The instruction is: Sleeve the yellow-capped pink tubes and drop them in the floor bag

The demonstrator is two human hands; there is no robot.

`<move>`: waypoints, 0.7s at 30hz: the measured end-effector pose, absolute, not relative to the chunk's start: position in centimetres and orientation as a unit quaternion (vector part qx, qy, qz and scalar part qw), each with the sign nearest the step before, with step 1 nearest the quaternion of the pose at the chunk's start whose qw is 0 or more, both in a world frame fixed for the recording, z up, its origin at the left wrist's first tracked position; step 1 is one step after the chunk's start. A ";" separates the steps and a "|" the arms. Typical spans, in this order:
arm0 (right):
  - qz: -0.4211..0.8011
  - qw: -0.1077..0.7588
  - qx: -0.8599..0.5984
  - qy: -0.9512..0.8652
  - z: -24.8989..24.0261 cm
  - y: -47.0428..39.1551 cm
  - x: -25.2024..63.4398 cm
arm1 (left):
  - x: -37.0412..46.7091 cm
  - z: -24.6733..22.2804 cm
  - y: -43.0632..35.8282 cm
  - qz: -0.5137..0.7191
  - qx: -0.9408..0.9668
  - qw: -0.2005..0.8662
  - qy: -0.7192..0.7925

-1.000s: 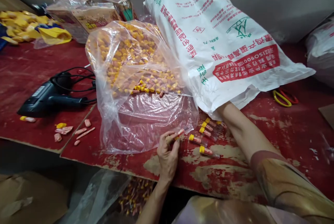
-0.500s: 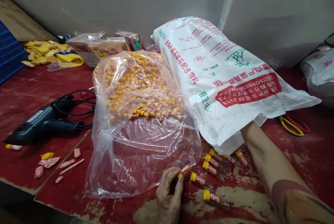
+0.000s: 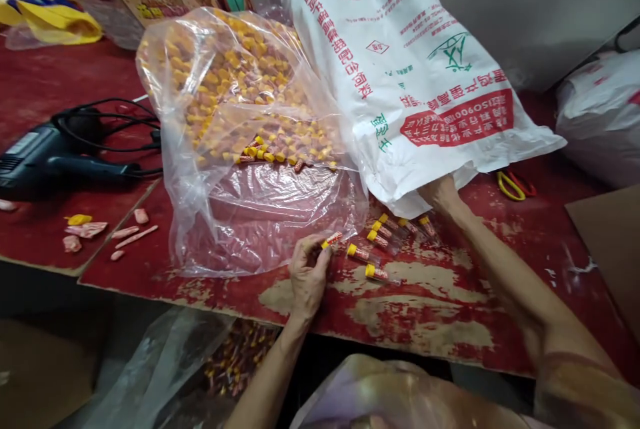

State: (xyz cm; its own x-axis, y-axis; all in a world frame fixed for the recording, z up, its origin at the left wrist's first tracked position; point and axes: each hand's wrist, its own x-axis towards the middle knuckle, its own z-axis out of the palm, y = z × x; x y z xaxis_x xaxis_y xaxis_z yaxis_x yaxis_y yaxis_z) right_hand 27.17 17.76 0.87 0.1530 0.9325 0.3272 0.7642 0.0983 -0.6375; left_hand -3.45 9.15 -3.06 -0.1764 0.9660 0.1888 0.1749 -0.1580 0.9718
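Between the thumb and fingers of my left hand (image 3: 309, 276) is a small yellow-capped tube (image 3: 332, 240) with a red-and-white wrapper. My right hand (image 3: 441, 193) reaches into the mouth of a large white woven sack (image 3: 390, 62); its fingers are hidden inside. Several clear tubes with yellow caps (image 3: 364, 254) lie on the red worn table between my hands and beneath the sack's edge. Left of the sack, a clear plastic bag (image 3: 225, 216) lies with its near part flat and its far part full of yellow-capped tubes (image 3: 260, 89).
A dark heat gun (image 3: 60, 149) with a coiled cord lies at left, near loose pink pieces (image 3: 135, 236). Yellow-and-red-handled scissors (image 3: 511, 185) are right of the sack. A cardboard piece (image 3: 610, 242) stands at right. Below the table's front edge, another bag of tubes (image 3: 235, 356) shows.
The view has tilted down and shifted, so things sit higher in the picture and both forearms show. My left hand still holds the tube; my right hand is still in the sack's mouth.
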 end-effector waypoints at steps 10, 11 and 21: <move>0.294 0.522 -0.580 -0.552 2.5 3.4 23.6 | 0.4 -0.5 6.3 0.599 0.407 0.521 0.452; 0.314 0.507 -0.575 -0.560 2.4 2.8 22.9 | 1.0 -0.1 5.6 0.595 0.390 0.554 0.433; 0.425 0.615 -0.518 -0.416 0.1 0.8 19.8 | 1.8 0.8 3.5 0.603 0.316 0.612 0.403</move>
State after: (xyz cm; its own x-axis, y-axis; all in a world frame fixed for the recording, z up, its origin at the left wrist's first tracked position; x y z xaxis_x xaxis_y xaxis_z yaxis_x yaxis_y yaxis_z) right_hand 19.83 0.83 0.10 0.2930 0.9533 0.0725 -0.0917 0.1035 -0.9904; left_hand 1.84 3.55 0.76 -0.0513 0.9923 -0.1127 -0.4833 0.0741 0.8723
